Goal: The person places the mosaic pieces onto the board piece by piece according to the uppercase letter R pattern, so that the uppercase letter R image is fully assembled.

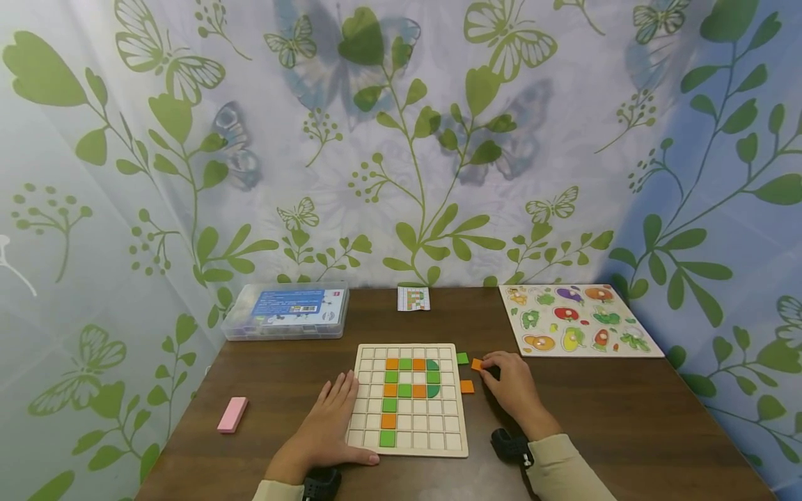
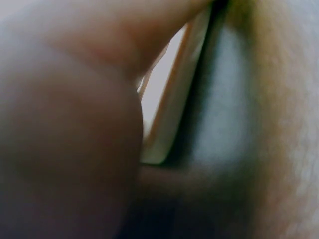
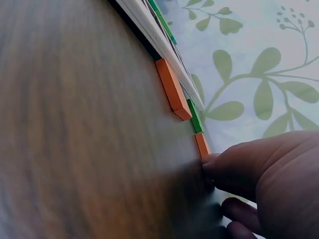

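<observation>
A wooden grid board [image 1: 438, 422] lies on the table with square orange and green tiles [image 1: 388, 421] and rounded dark green pieces in its cells, laid out like a letter P. My left hand [image 1: 328, 424] rests along the board's left edge, fingers extended and thumb at the near edge; the left wrist view is blurred by skin close up. Right of the board, my right hand [image 1: 514, 386] pinches a small orange tile [image 1: 477, 364] at table level. Beside the board lie a green tile [image 1: 462, 358] and another orange tile [image 1: 466, 387].
At the back left stands a clear plastic case [image 1: 288, 313] with a blue label. A small pattern card [image 1: 413, 299] lies behind the board. To the right is a vegetable puzzle board [image 1: 583, 320]. A pink block [image 1: 232, 415] sits at the left of the table [image 1: 626, 417].
</observation>
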Demonstrator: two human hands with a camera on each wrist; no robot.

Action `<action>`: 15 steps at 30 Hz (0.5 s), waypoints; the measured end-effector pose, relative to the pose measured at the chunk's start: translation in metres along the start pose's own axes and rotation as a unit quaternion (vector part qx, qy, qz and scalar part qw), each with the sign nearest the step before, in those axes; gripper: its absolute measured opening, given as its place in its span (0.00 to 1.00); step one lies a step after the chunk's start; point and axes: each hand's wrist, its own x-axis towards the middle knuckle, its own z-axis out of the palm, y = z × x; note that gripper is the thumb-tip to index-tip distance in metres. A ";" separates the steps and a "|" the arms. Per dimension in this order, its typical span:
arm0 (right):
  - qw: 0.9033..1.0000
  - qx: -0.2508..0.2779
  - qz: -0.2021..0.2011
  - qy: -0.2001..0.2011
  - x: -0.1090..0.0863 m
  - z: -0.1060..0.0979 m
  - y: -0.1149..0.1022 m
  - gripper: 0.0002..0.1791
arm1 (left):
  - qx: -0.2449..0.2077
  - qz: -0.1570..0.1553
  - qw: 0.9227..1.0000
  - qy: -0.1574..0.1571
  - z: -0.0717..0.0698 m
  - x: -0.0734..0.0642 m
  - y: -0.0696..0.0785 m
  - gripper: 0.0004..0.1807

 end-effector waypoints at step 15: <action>1.000 -0.002 0.021 -0.007 -0.002 -0.001 -0.004 0.07 | 0.010 0.004 1.000 0.007 0.002 0.000 -0.001 0.79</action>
